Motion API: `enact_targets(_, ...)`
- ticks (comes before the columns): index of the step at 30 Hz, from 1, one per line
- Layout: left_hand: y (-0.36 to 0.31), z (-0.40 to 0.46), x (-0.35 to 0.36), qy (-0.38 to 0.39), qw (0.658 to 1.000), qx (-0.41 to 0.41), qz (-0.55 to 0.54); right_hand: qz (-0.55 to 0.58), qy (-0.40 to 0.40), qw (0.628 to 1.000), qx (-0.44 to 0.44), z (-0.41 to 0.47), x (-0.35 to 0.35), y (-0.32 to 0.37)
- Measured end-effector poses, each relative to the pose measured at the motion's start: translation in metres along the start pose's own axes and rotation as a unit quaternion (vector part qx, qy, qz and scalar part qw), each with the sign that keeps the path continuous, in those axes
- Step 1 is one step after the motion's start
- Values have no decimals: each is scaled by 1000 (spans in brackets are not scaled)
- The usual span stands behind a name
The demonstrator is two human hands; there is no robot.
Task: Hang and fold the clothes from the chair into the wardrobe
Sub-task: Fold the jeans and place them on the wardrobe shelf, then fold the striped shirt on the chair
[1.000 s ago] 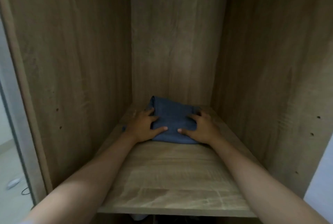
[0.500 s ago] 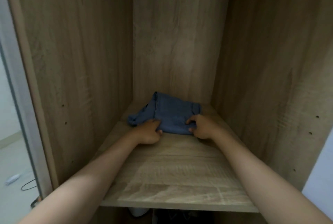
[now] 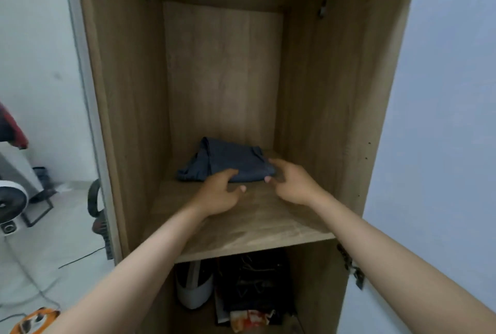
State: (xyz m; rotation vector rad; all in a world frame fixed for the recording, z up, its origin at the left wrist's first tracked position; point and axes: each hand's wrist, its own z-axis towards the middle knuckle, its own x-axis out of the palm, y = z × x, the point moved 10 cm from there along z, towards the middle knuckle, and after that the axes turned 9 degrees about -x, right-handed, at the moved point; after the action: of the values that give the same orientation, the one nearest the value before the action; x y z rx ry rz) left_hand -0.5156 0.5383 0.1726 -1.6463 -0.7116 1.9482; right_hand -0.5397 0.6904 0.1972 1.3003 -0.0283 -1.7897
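I see my left hand and right hand open, fingers relaxed, at the near edge of the folded blue garment on the wardrobe shelf, mid-frame.

A pale wall is standing to the left, with a faint smudge showing on it. To the right, a bluish-white wall is filling the frame edge. A light tiled floor is stretching away at the lower left, and thin cables are trailing across it. A white round appliance, possibly a fan, is sitting at the far left edge beneath something red that is too blurred to identify. A dark chair arm is poking out near the floor. An orange object is lying at the bottom left corner. Soft, even light is falling across the walls.
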Motion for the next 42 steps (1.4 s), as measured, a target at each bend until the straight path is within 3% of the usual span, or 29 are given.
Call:
enact_targets(3,-13,-34,0,-2,1000,29,-8,-22,-34,998,40,-46,-13,21)
enact_targets(10,-32,-148,23,66,980,188,2,-106,-135,971,165,-194,-15,72)
enact_targets(16,-34,-275,92,222,945,240,-18,-119,-185,929,298,-363,-12,115)
enact_targets(22,-62,-441,170,364,871,330,-17,-123,-278,846,439,-567,-9,170)
enact_targets(31,-53,-760,257,548,728,412,-8,-119,-370,660,643,-905,80,334)
enact_targets(36,-4,-955,273,654,612,443,27,-90,-403,511,754,-1067,180,472)
enact_targets(42,64,-1120,254,717,457,519,87,-44,-477,314,820,-1157,302,611)
